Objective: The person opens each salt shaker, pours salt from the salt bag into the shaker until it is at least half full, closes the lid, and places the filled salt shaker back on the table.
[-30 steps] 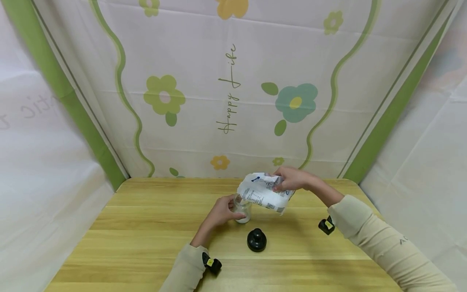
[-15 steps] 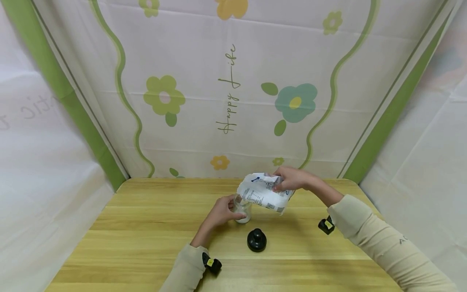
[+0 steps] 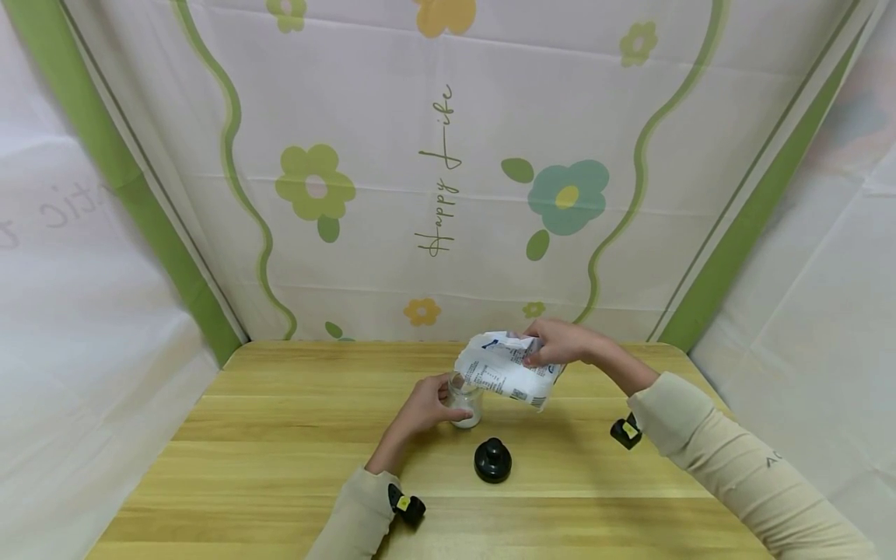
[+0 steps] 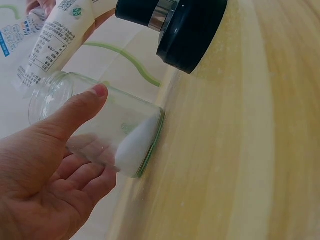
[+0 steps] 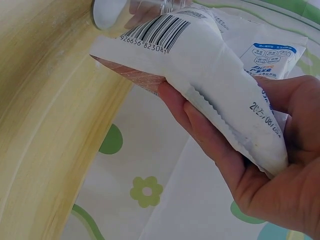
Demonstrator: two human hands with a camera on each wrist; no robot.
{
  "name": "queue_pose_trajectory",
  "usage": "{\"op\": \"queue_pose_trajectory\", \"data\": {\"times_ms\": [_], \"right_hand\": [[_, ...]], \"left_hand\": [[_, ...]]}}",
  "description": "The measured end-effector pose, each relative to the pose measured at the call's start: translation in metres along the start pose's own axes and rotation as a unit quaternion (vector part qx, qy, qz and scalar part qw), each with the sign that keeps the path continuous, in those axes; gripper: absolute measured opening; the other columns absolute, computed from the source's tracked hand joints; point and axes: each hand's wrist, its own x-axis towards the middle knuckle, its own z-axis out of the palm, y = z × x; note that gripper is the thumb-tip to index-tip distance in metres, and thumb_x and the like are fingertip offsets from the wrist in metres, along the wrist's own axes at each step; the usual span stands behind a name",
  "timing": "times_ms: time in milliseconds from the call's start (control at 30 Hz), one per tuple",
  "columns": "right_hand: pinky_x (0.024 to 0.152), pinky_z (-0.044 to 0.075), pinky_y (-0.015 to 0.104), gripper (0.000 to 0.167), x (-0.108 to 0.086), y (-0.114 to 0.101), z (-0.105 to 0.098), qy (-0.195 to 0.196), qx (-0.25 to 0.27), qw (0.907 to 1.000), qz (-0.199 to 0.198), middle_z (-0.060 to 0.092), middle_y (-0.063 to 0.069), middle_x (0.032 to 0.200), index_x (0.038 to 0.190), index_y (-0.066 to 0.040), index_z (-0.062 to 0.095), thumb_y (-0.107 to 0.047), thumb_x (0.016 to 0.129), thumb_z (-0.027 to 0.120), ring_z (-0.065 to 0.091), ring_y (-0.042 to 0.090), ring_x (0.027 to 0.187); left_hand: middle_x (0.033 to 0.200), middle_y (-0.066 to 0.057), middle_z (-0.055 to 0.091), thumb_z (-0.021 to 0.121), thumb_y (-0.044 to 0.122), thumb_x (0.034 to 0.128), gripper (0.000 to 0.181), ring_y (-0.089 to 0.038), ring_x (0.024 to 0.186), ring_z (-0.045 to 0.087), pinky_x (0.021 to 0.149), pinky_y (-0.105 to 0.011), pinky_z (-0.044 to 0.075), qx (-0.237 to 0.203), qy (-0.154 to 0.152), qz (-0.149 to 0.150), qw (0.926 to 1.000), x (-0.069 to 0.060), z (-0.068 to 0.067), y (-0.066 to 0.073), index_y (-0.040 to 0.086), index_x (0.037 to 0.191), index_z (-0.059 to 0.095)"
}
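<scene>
White pouch (image 3: 498, 375), barcode (image 5: 159, 31) "926656 823081", pinched by right hand (image 3: 565, 342).
Left hand (image 3: 423, 406) half-curled round one glass jar (image 3: 469, 400), pouch's eight o'clock.

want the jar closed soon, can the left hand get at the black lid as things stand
Probably yes: the black lid sits on the table close to the left hand, with nothing visible between them. That hand holds the glass jar, so it would likely have to let go first.
</scene>
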Motion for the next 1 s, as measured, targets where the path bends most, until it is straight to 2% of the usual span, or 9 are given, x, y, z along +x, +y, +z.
{"op": "queue_pose_trajectory", "data": {"times_ms": [367, 700, 1000], "right_hand": [[0.066, 0.061, 0.03, 0.032, -0.0004, -0.001, 0.0001, 0.001, 0.0, 1.0, -0.002, 0.073, 0.012, 0.099, 0.119, 0.006, 0.066, -0.005, 0.09, 0.067, 0.071, 0.015, 0.074], [0.065, 0.059, 0.029, 0.026, 0.0004, -0.0015, 0.0003, 0.003, -0.014, 0.9999, -0.009, 0.074, 0.012, 0.096, 0.113, 0.005, 0.069, -0.004, 0.088, 0.067, 0.071, 0.015, 0.075], [0.065, 0.06, 0.029, 0.025, -0.0017, -0.0042, 0.0001, 0.003, -0.011, 0.9999, -0.009, 0.074, 0.013, 0.096, 0.112, 0.005, 0.069, -0.004, 0.089, 0.067, 0.072, 0.015, 0.075]], "left_hand": [[0.114, -0.009, 0.071, 0.087, 0.022, 0.0779, 0.056, -0.019, 0.104, 0.069, 0.089, -0.033, 0.058, -0.003, -0.001, -0.001, 1.0, -0.0001, 0.0008, -0.0003, 0.005, 0.126, 0.064], [0.114, -0.009, 0.071, 0.087, 0.022, 0.0783, 0.055, -0.02, 0.104, 0.069, 0.089, -0.033, 0.058, 0.001, 0.0, 0.003, 1.0, 0.0004, 0.0006, -0.0009, 0.004, 0.125, 0.064], [0.116, -0.011, 0.07, 0.087, 0.021, 0.0778, 0.06, -0.023, 0.107, 0.069, 0.09, -0.034, 0.058, 0.0, 0.0, 0.0, 1.0, 0.0005, 0.0003, -0.0006, 0.003, 0.129, 0.062]]}}
